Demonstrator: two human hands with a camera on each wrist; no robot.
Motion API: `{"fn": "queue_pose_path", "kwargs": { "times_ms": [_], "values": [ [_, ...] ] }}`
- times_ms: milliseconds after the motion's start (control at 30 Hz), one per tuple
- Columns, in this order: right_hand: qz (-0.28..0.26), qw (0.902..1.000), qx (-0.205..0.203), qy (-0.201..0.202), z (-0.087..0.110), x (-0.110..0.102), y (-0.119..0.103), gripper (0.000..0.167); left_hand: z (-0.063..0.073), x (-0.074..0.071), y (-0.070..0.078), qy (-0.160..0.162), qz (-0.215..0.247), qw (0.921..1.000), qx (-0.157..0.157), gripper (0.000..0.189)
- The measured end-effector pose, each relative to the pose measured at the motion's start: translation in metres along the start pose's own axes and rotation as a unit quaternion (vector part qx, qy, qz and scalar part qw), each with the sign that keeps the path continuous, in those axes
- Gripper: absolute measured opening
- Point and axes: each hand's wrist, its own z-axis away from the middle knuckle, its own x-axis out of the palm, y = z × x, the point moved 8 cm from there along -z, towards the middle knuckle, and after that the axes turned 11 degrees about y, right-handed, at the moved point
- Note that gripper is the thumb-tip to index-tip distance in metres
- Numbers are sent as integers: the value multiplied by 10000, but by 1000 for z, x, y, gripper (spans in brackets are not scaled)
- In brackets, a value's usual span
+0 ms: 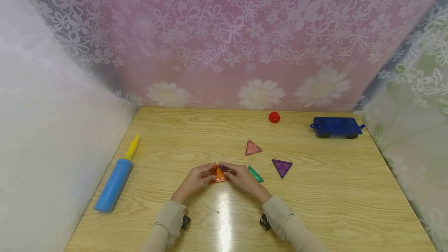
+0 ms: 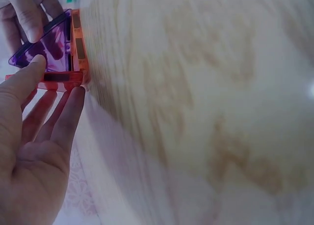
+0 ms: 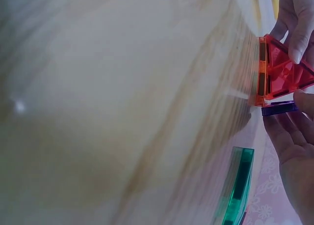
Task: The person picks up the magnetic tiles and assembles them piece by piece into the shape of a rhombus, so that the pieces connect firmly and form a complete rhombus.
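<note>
Two hands meet near the middle of the wooden table (image 1: 315, 189), both on one small stack of see-through triangle tiles. L hand (image 1: 194, 179) comes in from the left side & its fingertips pinch the tiles. In the left wrist view its thumb lies on a purple tile (image 2: 46, 50) & the fingers (image 2: 66, 117) reach to the red tile (image 2: 59, 78) at the edge. R hand (image 1: 241, 178) comes in from the right side & its fingertips pinch the same stack. An orange tile (image 1: 218, 174) lies flat on the wood betw. both hands, w/ the red & purple ones standing up on it, edges touching. Right wrist view shows the orange & red tiles joined at a corner, purple edge just under them.

A green triangle (image 1: 256, 174) lies just beside the R hand, touching the table. A pink triangle (image 1: 252, 148) sits a bit farther back. Another purple triangle (image 1: 282, 167) lies to the right of the green one, apart from it.

Far back sits a red ball (image 1: 274, 117). A blue wheeled cart (image 1: 336, 127) stands near the back right corner. A blue pump w/ yellow tip (image 1: 115, 180) lies by the left wall.
</note>
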Motion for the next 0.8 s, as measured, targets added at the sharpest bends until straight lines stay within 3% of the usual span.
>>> {"fn": "queue_pose_path", "kwargs": {
  "times_ms": [167, 500, 700, 800],
  "values": [
    [117, 9999, -36, -89, 0, 2, -2, 38, 1, 1, 5, 29, -57, 9997, 226, 48],
    [117, 9996, -29, -250, 0, 6, -5, 37, 1, 2, 5, -10, -109, 9999, 93, 47],
    [-33, 9999, -120, -92, -1, 3, -8, 33, 1, 2, 3, 92, 9, 9999, 130, 45],
    [36, 9997, -233, 25, -1, 1, -9, 29, 0, 0, 4, 233, -190, 9993, 243, 44]
  ]
}}
